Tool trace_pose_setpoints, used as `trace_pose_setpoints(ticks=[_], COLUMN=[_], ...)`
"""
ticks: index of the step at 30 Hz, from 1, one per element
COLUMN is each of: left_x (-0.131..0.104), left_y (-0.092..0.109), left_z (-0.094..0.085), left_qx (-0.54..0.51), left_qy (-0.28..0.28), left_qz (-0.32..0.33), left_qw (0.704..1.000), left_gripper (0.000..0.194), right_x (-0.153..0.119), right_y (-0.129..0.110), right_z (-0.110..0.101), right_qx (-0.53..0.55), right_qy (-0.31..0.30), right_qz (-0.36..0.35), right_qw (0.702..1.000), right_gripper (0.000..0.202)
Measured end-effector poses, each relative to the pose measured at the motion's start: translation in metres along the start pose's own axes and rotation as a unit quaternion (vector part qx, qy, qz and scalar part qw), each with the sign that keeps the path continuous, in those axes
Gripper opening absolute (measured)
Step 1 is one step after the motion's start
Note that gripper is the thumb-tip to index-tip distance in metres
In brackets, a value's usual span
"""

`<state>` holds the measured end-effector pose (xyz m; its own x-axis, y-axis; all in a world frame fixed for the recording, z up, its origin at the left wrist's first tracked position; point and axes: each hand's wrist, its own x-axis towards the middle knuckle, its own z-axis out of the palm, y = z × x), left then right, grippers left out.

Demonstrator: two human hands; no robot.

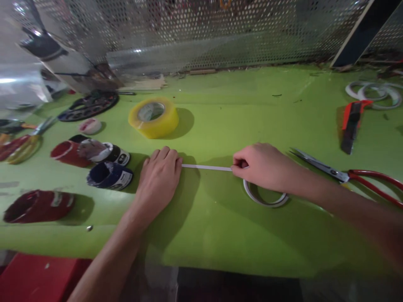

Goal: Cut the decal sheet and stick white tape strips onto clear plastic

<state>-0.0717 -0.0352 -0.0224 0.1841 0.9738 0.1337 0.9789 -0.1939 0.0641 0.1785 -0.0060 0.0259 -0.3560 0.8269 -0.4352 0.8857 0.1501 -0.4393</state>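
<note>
A narrow white strip [206, 167] stretches between my two hands, just over the green tabletop. My left hand [161, 174] is closed at the strip's left end, knuckles up. At the other end my right hand [261, 165] pinches the strip between thumb and fingers. Under my right hand is a thin white tape roll [267, 204], partly hidden by the hand. Scissors with red handles [338, 173] lie beside my right wrist, blades pointing left.
Paint jars, one blue [118, 178] and one dark red [40, 206], stand left. A yellow tape roll [170, 121] lies behind my left hand. An orange-and-black cutter [351, 126] lies right. Perforated metal [204, 37] borders the green table [220, 235].
</note>
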Motion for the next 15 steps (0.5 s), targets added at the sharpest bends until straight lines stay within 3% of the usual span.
trace_pose_setpoints(ticks=[15], left_x=[-0.0001], left_y=[0.0054], left_z=[-0.004], left_qx=[0.037], left_qy=[-0.021], left_qz=[-0.018], left_qw=[0.999], left_gripper=[0.02], right_x=[0.0059], right_y=[0.0013], right_z=[-0.0024], right_qx=[-0.022], right_qy=[0.014], right_qz=[-0.001], right_qw=[1.0], right_gripper=[0.023])
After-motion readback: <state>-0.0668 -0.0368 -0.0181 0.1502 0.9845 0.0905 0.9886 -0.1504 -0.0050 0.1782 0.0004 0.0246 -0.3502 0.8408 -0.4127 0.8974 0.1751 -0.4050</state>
